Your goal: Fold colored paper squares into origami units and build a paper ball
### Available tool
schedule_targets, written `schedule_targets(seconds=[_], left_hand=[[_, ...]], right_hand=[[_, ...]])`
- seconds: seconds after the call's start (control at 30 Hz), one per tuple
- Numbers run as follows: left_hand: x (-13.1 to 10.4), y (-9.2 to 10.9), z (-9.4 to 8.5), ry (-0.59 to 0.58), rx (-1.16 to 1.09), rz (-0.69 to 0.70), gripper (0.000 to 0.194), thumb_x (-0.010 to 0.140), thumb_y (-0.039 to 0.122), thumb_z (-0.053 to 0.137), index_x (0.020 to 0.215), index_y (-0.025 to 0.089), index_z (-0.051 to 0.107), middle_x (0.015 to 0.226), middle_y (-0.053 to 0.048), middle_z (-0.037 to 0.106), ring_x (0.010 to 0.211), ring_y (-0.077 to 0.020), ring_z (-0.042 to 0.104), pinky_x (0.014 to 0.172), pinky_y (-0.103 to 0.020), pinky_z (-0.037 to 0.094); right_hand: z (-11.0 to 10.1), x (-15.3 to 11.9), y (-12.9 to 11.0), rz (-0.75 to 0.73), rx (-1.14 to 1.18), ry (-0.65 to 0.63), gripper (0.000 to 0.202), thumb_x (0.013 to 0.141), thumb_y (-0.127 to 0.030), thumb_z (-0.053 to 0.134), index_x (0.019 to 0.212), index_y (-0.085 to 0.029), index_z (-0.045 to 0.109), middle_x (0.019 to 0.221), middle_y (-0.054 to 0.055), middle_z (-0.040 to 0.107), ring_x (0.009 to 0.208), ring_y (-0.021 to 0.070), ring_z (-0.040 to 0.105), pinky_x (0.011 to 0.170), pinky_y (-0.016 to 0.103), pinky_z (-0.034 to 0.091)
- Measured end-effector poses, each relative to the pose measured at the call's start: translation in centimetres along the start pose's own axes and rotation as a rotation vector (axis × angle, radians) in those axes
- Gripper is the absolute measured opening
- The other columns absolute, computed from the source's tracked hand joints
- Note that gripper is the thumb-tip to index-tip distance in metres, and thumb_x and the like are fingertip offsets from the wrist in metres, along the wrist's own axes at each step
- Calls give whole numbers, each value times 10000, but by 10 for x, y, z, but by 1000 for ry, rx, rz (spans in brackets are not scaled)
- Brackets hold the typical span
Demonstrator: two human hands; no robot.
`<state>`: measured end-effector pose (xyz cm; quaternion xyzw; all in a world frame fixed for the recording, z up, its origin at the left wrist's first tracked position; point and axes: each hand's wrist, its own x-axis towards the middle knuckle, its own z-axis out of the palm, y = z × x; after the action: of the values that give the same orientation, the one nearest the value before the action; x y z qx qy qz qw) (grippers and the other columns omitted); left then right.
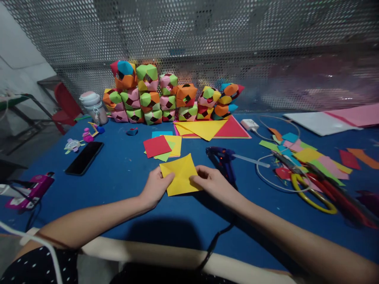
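Note:
A creased yellow paper square (181,176) is held up over the blue table between both hands. My left hand (154,185) pinches its left edge, thumb on top and the fingers behind it. On the right edge my right hand (213,182) grips the paper the same way. Crease lines meet near the paper's middle. Just beyond it lie a red paper square (156,146) and a few yellow, green and blue ones partly under it. A dark blue glue gun (224,159) with a clear glue stick rests near my right hand.
Stacked folded-paper blocks (154,96) line the mesh panel at the back. Scissors (310,193), coloured paper scraps (322,159) and a white cable lie at right. A phone (85,158), a purple power strip (31,191) and a jar (94,108) are at left.

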<state>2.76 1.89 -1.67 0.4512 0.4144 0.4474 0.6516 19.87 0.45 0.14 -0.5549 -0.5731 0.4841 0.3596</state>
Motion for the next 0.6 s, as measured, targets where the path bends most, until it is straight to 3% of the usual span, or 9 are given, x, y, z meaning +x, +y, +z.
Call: schedule_targets(seconds=[0.13,0.27,0.47,0.6], left_hand=[[2,-4,-2,37,-4,3,289,708,191,628,985,140,566,992,-74,672,850,-195,638,776,-319,498],[8,-3,-9,86,67,37,175,695,180,602,850,149,526,838,-28,655,766,-155,628,706,-276,494],[23,6,-26,-21,624,274,289,711,117,544,996,167,542,854,-15,608,787,-128,584,699,-240,455],[31,7,-35,-154,1006,429,290,714,69,507,971,173,592,833,-17,611,811,-147,549,731,-269,437]], right_hand=[[5,6,-2,4,-3,-2,204,699,-304,569,816,-144,617,757,30,643,632,156,548,541,248,403],[4,9,7,-36,-147,-1,164,704,-271,539,777,-141,610,713,19,624,603,148,527,513,239,376],[3,8,29,-226,-471,5,95,752,-233,478,674,-186,504,620,-15,519,591,140,462,575,268,330],[2,7,35,-405,-738,56,189,770,-198,477,608,-198,378,604,-22,445,624,144,435,618,287,280]])
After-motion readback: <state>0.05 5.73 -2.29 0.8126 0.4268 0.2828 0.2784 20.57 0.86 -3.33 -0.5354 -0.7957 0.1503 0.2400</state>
